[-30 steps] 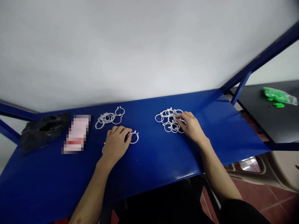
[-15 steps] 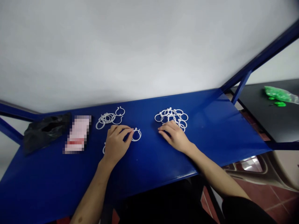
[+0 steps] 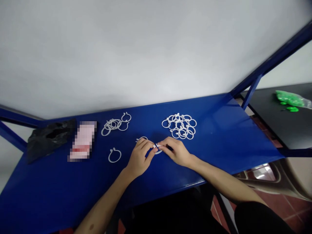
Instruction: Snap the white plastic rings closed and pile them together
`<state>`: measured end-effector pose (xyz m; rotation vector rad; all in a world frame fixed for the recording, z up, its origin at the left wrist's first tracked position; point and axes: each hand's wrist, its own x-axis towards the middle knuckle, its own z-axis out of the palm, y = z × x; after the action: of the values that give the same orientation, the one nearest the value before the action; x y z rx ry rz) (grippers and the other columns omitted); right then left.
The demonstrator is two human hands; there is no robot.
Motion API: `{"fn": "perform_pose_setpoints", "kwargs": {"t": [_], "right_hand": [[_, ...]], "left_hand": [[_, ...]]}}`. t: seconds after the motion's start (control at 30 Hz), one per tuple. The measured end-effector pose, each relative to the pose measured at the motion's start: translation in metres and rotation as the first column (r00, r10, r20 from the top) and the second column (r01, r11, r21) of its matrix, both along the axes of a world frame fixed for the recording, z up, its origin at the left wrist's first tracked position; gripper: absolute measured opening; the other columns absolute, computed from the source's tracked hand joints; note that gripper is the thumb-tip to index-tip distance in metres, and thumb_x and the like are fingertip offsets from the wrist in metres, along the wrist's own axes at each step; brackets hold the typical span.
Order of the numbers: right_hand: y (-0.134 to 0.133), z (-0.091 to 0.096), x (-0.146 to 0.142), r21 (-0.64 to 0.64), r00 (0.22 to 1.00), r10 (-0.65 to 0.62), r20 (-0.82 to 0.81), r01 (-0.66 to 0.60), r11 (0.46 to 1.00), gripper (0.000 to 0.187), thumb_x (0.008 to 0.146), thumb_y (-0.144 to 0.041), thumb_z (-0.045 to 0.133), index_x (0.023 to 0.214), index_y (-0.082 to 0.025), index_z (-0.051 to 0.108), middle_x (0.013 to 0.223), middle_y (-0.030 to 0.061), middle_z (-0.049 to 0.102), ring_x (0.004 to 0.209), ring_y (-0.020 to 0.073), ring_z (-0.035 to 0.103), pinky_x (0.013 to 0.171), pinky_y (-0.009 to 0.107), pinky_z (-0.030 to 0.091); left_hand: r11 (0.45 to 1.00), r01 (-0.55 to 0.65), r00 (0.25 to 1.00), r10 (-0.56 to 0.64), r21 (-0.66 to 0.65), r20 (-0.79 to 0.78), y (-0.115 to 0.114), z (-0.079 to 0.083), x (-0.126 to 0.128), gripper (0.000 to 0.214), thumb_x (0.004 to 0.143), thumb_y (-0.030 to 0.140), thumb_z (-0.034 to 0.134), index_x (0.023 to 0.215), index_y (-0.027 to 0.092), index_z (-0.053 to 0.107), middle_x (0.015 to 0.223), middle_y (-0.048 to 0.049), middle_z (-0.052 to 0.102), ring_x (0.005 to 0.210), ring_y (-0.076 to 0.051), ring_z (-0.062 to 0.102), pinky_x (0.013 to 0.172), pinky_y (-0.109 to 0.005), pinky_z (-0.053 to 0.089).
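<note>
Between my two hands is a white plastic ring point(image 3: 158, 151) with two small end tabs. My left hand point(image 3: 141, 156) pinches one end of it, and my right hand point(image 3: 177, 151) pinches the other. A narrow gap shows between the ends. Just behind my left fingers lies another white ring, partly hidden by them. A single open ring point(image 3: 114, 156) rests left of my left hand. Farther back on the left is a heap of overlapping rings point(image 3: 112, 124). Beyond my right hand lies a larger cluster of rings point(image 3: 180, 125).
The blue tabletop point(image 3: 214, 130) meets a pale wall at the back. On its left lie a black plastic bag point(image 3: 48, 139) and a blurred-out pink and white item point(image 3: 83, 139). A dark side table point(image 3: 275, 123) at right holds a bag of green pieces point(image 3: 290, 98).
My left hand has moved right with a ring, uncovering the single ring at left. My right hand has come away from the cluster and now grips the same ring.
</note>
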<state>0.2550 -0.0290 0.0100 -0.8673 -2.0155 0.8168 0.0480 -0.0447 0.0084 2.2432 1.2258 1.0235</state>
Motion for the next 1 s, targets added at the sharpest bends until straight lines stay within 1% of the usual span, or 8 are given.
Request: {"fn": "perform_pose_setpoints", "kwargs": {"t": [0.13, 0.23, 0.47, 0.6, 0.73, 0.83, 0.93, 1.0], "right_hand": [[0.001, -0.003, 0.001, 0.091, 0.998, 0.062, 0.018, -0.063, 0.994, 0.013, 0.101, -0.022, 0.056, 0.108, -0.018, 0.067, 0.095, 0.0069, 0.074, 0.084, 0.0171, 0.067, 0.077, 0.031, 0.056], [0.001, -0.005, 0.002, 0.16, 0.992, 0.106, 0.075, -0.117, 0.98, 0.017, 0.103, -0.019, 0.052, 0.109, -0.017, 0.067, 0.091, 0.0073, 0.072, 0.083, 0.0181, 0.065, 0.077, 0.033, 0.055], [0.0, 0.0, 0.007, 0.226, 0.971, 0.138, 0.195, -0.182, 0.957, 0.025, 0.105, -0.016, 0.042, 0.109, -0.014, 0.067, 0.092, 0.01, 0.071, 0.081, 0.0188, 0.061, 0.073, 0.033, 0.053], [0.001, -0.001, 0.006, 0.24, 0.966, 0.117, 0.23, -0.173, 0.955, 0.023, 0.105, -0.018, 0.044, 0.109, -0.016, 0.066, 0.093, 0.0093, 0.071, 0.082, 0.0188, 0.062, 0.074, 0.032, 0.054], [0.007, -0.004, 0.005, 0.263, 0.982, 0.02, 0.186, -0.07, 0.962, 0.018, 0.104, -0.022, 0.05, 0.111, -0.017, 0.066, 0.096, 0.0079, 0.071, 0.089, 0.0186, 0.065, 0.08, 0.033, 0.056], [0.017, -0.005, 0.011, 0.265, 0.972, -0.16, 0.173, 0.111, 0.958, 0.018, 0.103, -0.024, 0.052, 0.11, -0.018, 0.067, 0.101, 0.0092, 0.068, 0.093, 0.0194, 0.064, 0.083, 0.035, 0.057], [0.029, -0.006, 0.024, 0.289, 0.909, -0.36, 0.212, 0.294, 0.911, 0.019, 0.102, -0.026, 0.053, 0.107, -0.018, 0.07, 0.098, 0.0099, 0.065, 0.091, 0.0214, 0.062, 0.081, 0.038, 0.057], [0.036, -0.007, 0.032, 0.327, 0.863, -0.442, 0.245, 0.356, 0.875, 0.021, 0.102, -0.025, 0.053, 0.107, -0.017, 0.071, 0.094, 0.0104, 0.065, 0.09, 0.0232, 0.061, 0.08, 0.04, 0.056]], "left_hand": [[0.99, 0.068, 0.996, -0.061, -0.126, 0.058, -0.001, 0.001, -0.001, 0.019, 0.101, 0.026, 0.052, 0.084, 0.021, 0.058, 0.082, -0.0006, 0.064, 0.082, -0.017, 0.055, 0.079, -0.032, 0.046], [0.983, 0.082, 0.994, -0.07, -0.165, 0.078, -0.002, -0.001, 0.0, 0.023, 0.101, 0.028, 0.051, 0.081, 0.021, 0.058, 0.079, -0.0006, 0.062, 0.079, -0.018, 0.053, 0.077, -0.032, 0.044], [0.985, 0.096, 0.995, -0.094, -0.141, 0.017, -0.003, -0.007, 0.002, 0.026, 0.102, 0.027, 0.049, 0.077, 0.021, 0.054, 0.077, -0.0006, 0.061, 0.081, -0.018, 0.052, 0.079, -0.034, 0.043], [0.992, 0.077, 0.996, -0.08, -0.104, -0.026, -0.002, -0.007, 0.002, 0.025, 0.101, 0.029, 0.05, 0.078, 0.021, 0.055, 0.079, -0.0012, 0.063, 0.082, -0.019, 0.053, 0.079, -0.034, 0.044], [1.0, 0.012, 0.992, -0.013, -0.01, -0.127, 0.002, -0.002, -0.002, 0.02, 0.1, 0.034, 0.053, 0.088, 0.022, 0.063, 0.088, -0.0029, 0.069, 0.09, -0.021, 0.056, 0.086, -0.038, 0.045], [0.992, -0.103, 0.965, 0.117, 0.07, -0.236, 0.008, 0.001, -0.011, 0.018, 0.099, 0.035, 0.054, 0.101, 0.022, 0.067, 0.099, -0.005, 0.071, 0.096, -0.024, 0.058, 0.088, -0.041, 0.045], [0.964, -0.242, 0.904, 0.264, 0.109, -0.337, 0.015, 0.0, -0.025, 0.02, 0.096, 0.027, 0.054, 0.111, 0.021, 0.066, 0.108, -0.0086, 0.069, 0.101, -0.027, 0.059, 0.087, -0.043, 0.046], [0.952, -0.283, 0.859, 0.304, 0.114, -0.413, 0.018, -0.003, -0.033, 0.029, 0.09, 0.02, 0.055, 0.117, 0.021, 0.065, 0.113, -0.0112, 0.067, 0.106, -0.031, 0.057, 0.086, -0.046, 0.045]]}}
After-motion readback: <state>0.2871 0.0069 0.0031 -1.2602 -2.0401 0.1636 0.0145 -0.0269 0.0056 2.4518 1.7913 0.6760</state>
